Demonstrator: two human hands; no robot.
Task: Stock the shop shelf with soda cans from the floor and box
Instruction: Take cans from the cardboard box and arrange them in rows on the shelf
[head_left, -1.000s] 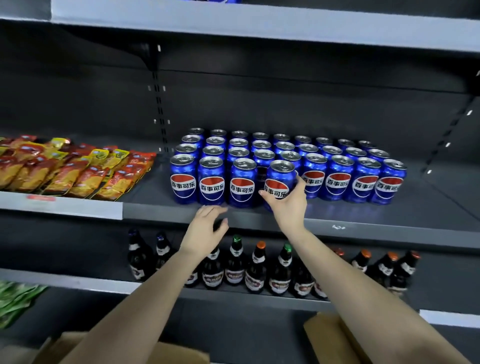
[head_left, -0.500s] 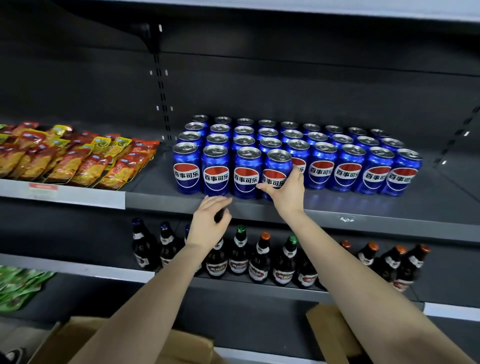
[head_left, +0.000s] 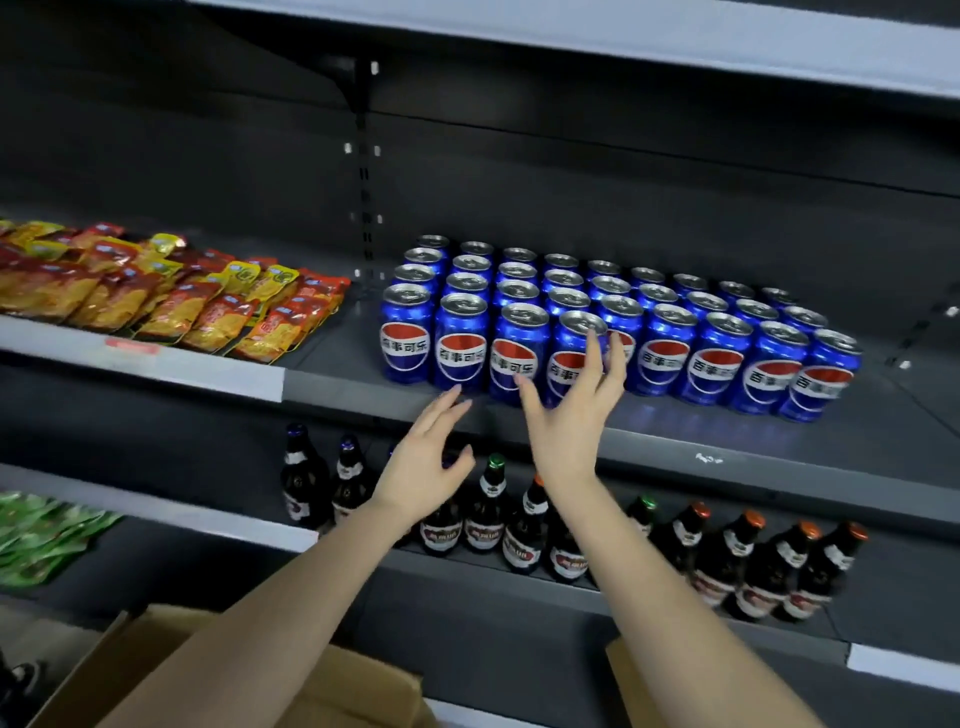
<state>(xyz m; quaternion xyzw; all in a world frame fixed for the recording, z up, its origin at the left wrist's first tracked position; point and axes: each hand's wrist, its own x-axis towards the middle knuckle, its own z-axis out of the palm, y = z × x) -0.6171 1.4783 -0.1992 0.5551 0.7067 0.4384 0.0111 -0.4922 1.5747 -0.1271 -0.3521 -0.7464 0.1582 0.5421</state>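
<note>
Soda cans (head_left: 670, 358), blue with a red, white and blue roundel, stand upright in a tight block on the middle shelf (head_left: 727, 441), eight across the near row and several rows deep toward the dark back wall. The block sits just right of the shelf's upright bracket, apart from the orange and yellow snack packets (head_left: 171, 291) fanned out on the left.

The right hand (head_left: 566, 421) is raised in front of the fourth can from the left (head_left: 569, 364) in the near row, palm toward it. Its fingers (head_left: 592, 353) are straight and spread apart, the tips up beside the can's rim, the thumb out toward the third can. Whether the fingers touch the can I cannot tell; they are not curled round it.

The left hand (head_left: 423, 467) hangs lower and to the left, in front of the shelf's near edge below the second can. Its fingers (head_left: 441, 410) are loosely spread and hold nothing.

On the shelf below, dark glass bottles (head_left: 519, 540) with coloured caps stand in a row, and green packets (head_left: 41, 535) lie at the far left. An open cardboard box (head_left: 156, 665) sits near the bottom left, under the left forearm
</note>
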